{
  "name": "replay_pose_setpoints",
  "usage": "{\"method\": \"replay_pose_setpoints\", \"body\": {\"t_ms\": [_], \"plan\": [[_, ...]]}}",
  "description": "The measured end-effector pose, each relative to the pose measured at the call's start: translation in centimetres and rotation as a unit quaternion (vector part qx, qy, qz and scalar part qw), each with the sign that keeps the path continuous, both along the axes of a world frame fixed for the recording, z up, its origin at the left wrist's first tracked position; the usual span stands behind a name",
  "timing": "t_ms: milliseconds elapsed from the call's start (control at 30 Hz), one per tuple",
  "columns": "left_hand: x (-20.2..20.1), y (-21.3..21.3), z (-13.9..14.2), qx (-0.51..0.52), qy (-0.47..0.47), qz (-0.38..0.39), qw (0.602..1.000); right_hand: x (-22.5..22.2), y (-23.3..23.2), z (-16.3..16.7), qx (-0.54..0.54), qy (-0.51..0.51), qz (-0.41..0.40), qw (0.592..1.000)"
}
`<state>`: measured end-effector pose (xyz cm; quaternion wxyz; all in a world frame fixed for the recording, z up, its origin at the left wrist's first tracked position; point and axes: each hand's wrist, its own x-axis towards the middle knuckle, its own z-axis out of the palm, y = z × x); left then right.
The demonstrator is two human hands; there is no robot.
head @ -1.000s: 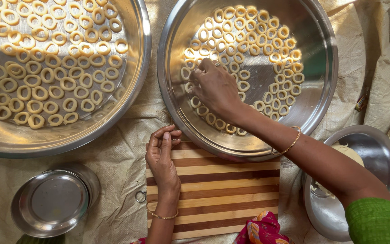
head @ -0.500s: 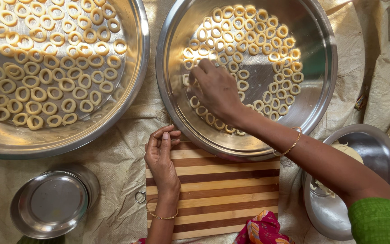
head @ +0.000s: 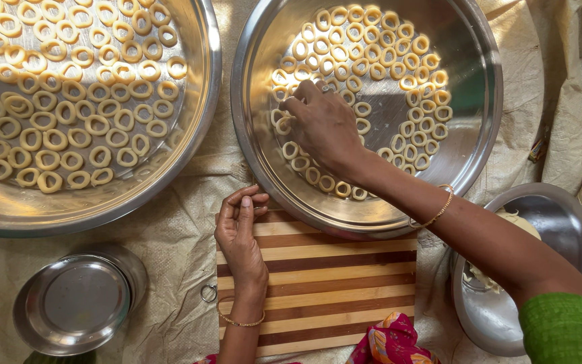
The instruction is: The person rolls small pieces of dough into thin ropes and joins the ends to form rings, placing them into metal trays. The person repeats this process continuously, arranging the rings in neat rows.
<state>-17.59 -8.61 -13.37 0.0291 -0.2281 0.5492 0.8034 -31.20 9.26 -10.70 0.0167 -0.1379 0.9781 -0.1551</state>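
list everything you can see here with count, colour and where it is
large round steel trays: two, silver, side by side across the top
small dough rings: many, pale yellow, spread over both trays
striped wooden cutting board: one, brown and cream bands, bottom centre, under the right tray's near rim
small steel lidded container: one, silver, bottom left
steel bowl with pale dough: one, silver, bottom right
wrinkled cloth sheet: one, beige, under everything
patterned fabric: one piece, pink, bottom edge
left hand: one, thin bangle, on the board's top left corner
right hand: one, bangle and green sleeve, on rings in the right tray
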Motion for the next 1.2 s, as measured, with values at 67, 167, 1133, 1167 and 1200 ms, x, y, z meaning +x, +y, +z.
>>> {"method": "replay_pose_setpoints", "body": {"t_ms": [67,167,1133,1167,1200], "plan": [[0.0,-0.1,0.0,0.002,0.001,-0.001,1.0,-0.2,-0.2,-0.1,-0.002,0.001,0.003,1.0],[0.0,-0.1,0.0,0.003,0.0,-0.002,1.0,-0.2,-0.2,0.0,-0.014,-0.009,0.004,1.0],[0.1,-0.1,0.1,0.038,0.004,0.01,0.999,-0.6,0.0,0.6,-0.079,-0.176,-0.068,0.979],[0.2,-0.1,0.1,0.036,0.002,0.01,0.999,-0.5,-0.1,0.5,-0.071,-0.157,-0.059,0.983],[0.2,-0.1,0.1,0.034,0.0,0.009,0.999,-0.4,-0.3,0.6,-0.063,-0.137,-0.051,0.987]]}}
